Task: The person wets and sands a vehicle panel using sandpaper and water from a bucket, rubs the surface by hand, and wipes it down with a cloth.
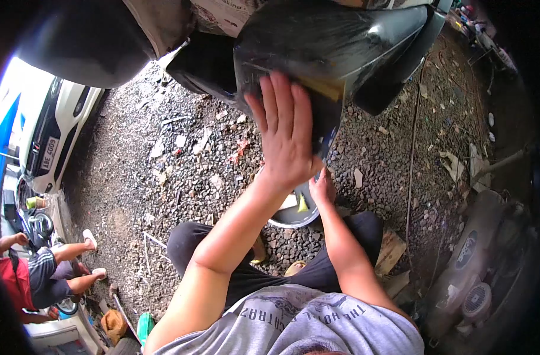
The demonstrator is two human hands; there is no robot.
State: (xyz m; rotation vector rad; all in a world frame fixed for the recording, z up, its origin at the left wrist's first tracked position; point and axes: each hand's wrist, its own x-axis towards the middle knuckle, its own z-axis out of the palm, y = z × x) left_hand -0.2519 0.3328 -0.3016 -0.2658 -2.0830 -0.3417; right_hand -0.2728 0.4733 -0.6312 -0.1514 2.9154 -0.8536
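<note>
A large dark glossy panel (pixel 317 44) spans the top centre. My left hand (pixel 281 127) lies against its lower part with fingers spread, slightly blurred. Just right of the fingertips a yellowish flat strip (pixel 323 89) shows on the panel. Lower and to the right, my right hand (pixel 323 186) is closed at the panel's bottom edge, beside my left wrist. Under the hands stands a round container (pixel 293 223) with a light piece and a yellow-green piece (pixel 302 204) inside.
Gravel (pixel 181 160) with scattered scraps covers the ground. A white car (pixel 54 130) and a seated person in red (pixel 21 278) are at the left. A large grey part (pixel 465 260) lies at the lower right, near wood pieces (pixel 391 251).
</note>
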